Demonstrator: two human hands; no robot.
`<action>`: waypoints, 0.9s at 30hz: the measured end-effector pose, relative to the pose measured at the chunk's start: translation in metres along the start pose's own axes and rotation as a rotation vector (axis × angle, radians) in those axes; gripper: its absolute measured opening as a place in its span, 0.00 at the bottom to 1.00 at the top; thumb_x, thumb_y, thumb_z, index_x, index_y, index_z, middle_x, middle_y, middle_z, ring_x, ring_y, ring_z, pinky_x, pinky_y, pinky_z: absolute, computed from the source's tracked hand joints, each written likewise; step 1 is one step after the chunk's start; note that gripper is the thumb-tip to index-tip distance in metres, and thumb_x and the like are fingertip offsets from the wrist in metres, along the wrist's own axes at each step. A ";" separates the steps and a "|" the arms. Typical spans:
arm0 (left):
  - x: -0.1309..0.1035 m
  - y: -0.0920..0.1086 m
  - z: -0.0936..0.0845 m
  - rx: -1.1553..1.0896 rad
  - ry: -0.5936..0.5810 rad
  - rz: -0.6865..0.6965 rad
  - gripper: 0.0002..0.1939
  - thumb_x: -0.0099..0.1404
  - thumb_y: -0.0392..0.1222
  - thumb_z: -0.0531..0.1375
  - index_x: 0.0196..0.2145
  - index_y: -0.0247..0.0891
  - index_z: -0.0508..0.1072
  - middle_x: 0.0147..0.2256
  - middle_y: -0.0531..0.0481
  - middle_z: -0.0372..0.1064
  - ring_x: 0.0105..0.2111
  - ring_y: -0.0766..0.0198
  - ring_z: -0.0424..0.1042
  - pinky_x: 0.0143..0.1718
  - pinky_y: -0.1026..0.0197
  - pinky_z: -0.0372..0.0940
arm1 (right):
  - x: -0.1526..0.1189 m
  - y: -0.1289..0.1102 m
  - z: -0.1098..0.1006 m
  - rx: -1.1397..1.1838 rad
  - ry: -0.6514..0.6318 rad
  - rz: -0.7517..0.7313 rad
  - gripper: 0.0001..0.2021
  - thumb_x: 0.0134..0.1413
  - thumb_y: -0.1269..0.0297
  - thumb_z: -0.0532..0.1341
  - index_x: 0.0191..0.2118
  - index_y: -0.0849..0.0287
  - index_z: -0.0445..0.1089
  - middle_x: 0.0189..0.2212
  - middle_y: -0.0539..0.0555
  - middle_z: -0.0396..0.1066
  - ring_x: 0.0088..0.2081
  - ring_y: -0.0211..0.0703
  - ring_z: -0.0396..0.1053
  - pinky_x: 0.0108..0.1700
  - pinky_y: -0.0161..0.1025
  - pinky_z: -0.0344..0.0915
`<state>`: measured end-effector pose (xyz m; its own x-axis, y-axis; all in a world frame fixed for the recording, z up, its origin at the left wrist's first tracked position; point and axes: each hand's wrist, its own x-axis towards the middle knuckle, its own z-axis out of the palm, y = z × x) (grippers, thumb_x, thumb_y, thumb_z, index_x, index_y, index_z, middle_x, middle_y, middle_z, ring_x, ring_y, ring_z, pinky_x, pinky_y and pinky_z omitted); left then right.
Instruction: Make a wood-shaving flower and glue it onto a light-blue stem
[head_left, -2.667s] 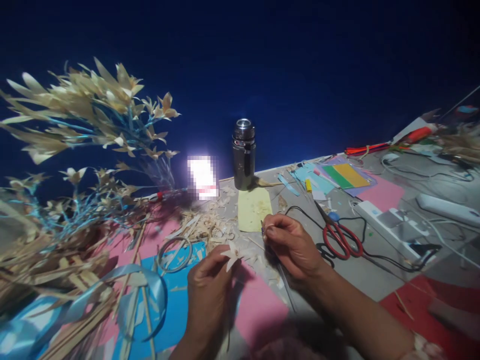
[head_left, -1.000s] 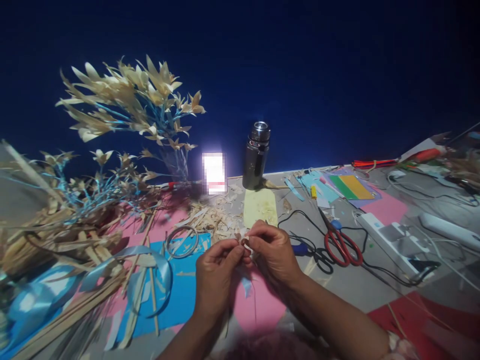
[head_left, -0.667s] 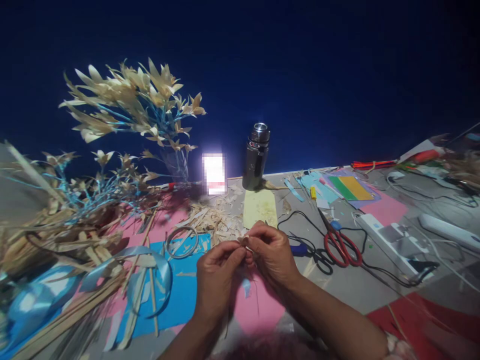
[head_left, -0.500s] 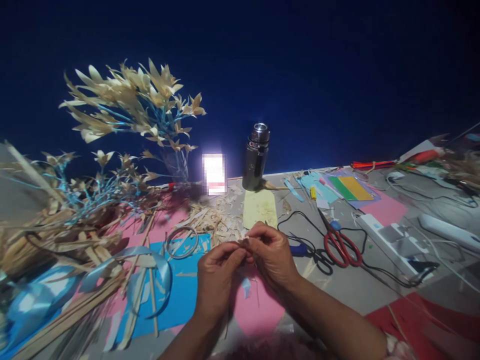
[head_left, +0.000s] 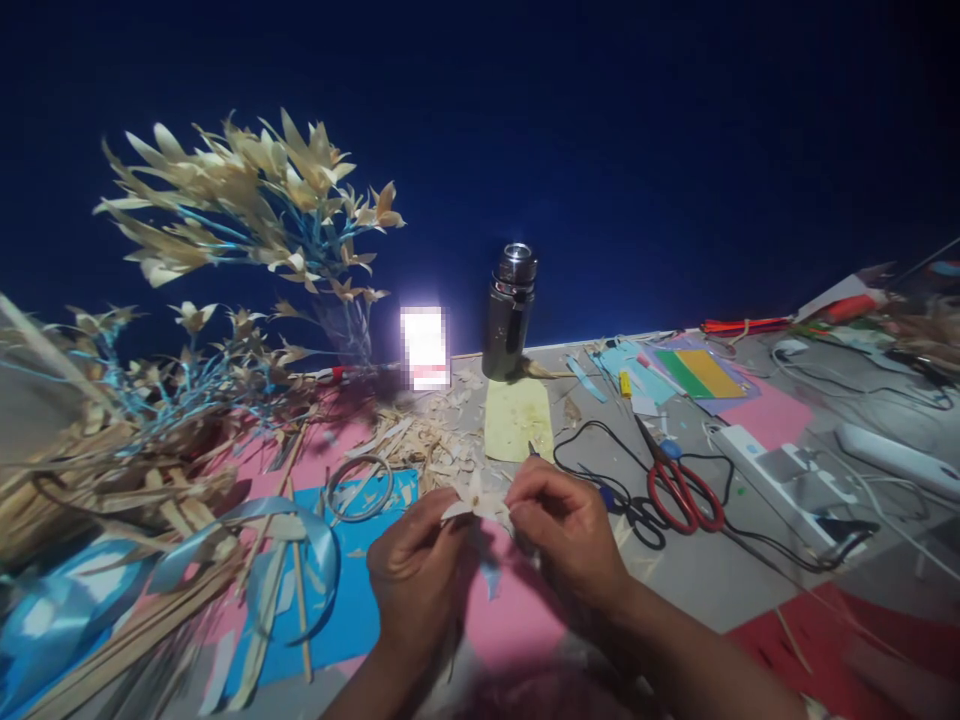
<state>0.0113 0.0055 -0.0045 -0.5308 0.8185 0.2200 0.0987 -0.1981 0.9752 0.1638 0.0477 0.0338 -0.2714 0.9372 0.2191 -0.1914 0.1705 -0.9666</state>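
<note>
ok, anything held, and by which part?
Pale cream, pointed-petalled flower: left hand holds its left side. Right hand is at its right petals; pinch or touch, can't tell. Thin dark pointed tip shows past that hand; its hold is hidden.

Single head view, taken from above the near edge of the desk (head_left: 720, 590), facing forward and down. Both forearms enter at the bottom of the frame; the hands appear close, at lower centre. Dark blue background fills the upper part. No second view shares the scene.
</note>
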 end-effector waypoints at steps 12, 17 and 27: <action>-0.002 -0.004 -0.001 0.103 -0.012 0.353 0.08 0.61 0.34 0.67 0.37 0.44 0.84 0.38 0.49 0.83 0.42 0.51 0.81 0.47 0.49 0.76 | -0.002 -0.024 -0.003 -0.097 -0.071 0.119 0.10 0.56 0.60 0.64 0.27 0.60 0.73 0.26 0.49 0.65 0.28 0.38 0.60 0.31 0.37 0.54; -0.002 -0.009 -0.003 0.067 -0.067 0.318 0.14 0.62 0.30 0.66 0.41 0.48 0.83 0.41 0.51 0.83 0.40 0.53 0.82 0.46 0.49 0.76 | 0.000 -0.026 -0.004 -0.108 -0.061 0.146 0.12 0.55 0.60 0.64 0.25 0.60 0.71 0.25 0.49 0.64 0.27 0.38 0.59 0.31 0.37 0.53; -0.004 -0.004 -0.003 0.075 -0.051 0.225 0.11 0.62 0.33 0.67 0.39 0.48 0.84 0.39 0.50 0.83 0.40 0.53 0.82 0.47 0.49 0.75 | -0.001 -0.029 0.000 -0.146 -0.064 0.144 0.08 0.53 0.62 0.65 0.28 0.60 0.75 0.25 0.50 0.66 0.27 0.38 0.61 0.29 0.35 0.56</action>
<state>0.0104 0.0018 -0.0091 -0.4452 0.7851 0.4307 0.2725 -0.3393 0.9003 0.1699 0.0416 0.0617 -0.3461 0.9347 0.0811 -0.0087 0.0832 -0.9965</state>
